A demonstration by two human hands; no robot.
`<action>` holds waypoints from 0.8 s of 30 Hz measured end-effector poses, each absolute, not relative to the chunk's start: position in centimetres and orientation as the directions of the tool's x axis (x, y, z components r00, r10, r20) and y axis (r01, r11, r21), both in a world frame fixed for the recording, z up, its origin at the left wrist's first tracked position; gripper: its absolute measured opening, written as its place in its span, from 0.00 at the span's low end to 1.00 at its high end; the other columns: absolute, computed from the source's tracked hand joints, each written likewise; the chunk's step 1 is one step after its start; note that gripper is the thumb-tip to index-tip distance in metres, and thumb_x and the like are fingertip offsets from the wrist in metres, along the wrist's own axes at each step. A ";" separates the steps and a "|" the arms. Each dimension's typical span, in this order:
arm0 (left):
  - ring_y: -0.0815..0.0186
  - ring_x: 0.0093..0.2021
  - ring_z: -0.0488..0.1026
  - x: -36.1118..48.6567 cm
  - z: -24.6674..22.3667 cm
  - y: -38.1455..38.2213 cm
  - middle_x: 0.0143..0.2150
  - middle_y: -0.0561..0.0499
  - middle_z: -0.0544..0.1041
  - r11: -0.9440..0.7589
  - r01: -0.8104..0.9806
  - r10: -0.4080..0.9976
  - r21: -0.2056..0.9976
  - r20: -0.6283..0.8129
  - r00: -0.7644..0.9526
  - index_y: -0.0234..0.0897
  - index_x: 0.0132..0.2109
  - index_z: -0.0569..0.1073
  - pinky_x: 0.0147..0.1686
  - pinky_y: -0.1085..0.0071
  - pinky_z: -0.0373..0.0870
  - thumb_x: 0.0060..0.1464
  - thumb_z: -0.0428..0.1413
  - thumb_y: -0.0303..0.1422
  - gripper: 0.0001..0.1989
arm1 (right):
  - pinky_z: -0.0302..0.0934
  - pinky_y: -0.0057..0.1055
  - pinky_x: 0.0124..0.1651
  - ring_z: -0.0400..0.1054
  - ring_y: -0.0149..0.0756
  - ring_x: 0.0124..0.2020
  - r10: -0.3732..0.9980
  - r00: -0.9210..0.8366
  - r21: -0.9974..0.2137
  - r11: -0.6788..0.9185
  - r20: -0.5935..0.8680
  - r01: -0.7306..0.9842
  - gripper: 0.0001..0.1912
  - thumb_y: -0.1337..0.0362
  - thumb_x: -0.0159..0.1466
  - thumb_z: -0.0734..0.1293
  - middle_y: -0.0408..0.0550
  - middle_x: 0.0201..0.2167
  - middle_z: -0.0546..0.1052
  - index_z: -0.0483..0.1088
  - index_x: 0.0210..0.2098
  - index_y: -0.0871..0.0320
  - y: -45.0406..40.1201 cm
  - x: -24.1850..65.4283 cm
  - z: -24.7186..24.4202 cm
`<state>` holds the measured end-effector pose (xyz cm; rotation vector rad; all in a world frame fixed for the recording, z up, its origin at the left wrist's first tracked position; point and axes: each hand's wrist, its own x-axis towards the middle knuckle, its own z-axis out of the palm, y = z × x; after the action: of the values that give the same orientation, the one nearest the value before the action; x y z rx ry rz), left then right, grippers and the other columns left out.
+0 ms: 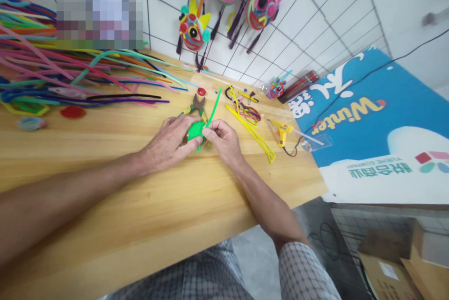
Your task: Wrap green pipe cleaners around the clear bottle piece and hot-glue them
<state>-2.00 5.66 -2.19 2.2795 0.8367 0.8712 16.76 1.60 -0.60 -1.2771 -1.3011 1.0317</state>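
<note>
My left hand (171, 141) is closed around a small rounded piece (195, 131) covered in bright green; part of it is hidden by the fingers. My right hand (224, 141) pinches a green pipe cleaner (214, 107) at the edge of that piece. The strip's free end sticks up and away from me. Just beyond the left hand lie pliers (199, 103) with green and yellow handles, partly covered by the fingers. Yellow pipe cleaners (256, 136) lie to the right of my right hand.
A yellow glue gun (280, 132) with a cord lies at the right. Many coloured pipe cleaners (87, 68) spread across the left. A red cap (201, 91) sits behind the pliers. Decorated masks (194, 31) hang on the wire grid, and a blue printed board (379, 117) adjoins the table.
</note>
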 end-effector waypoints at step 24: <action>0.52 0.56 0.72 -2.0 -1.4 5.2 0.56 0.42 0.77 -0.663 0.358 0.702 0.658 0.379 0.603 0.37 0.57 0.67 0.60 0.51 0.68 0.67 0.48 0.38 0.16 | 0.65 0.27 0.34 0.65 0.29 0.28 0.995 0.081 -0.997 0.050 0.055 0.061 0.23 0.45 0.55 0.79 0.38 0.27 0.73 0.69 0.33 0.54 1.5 16.1 -0.5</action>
<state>-1.97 5.21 -1.37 2.3026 0.8369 0.8611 16.08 1.53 -0.53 -1.2507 -1.2151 1.0811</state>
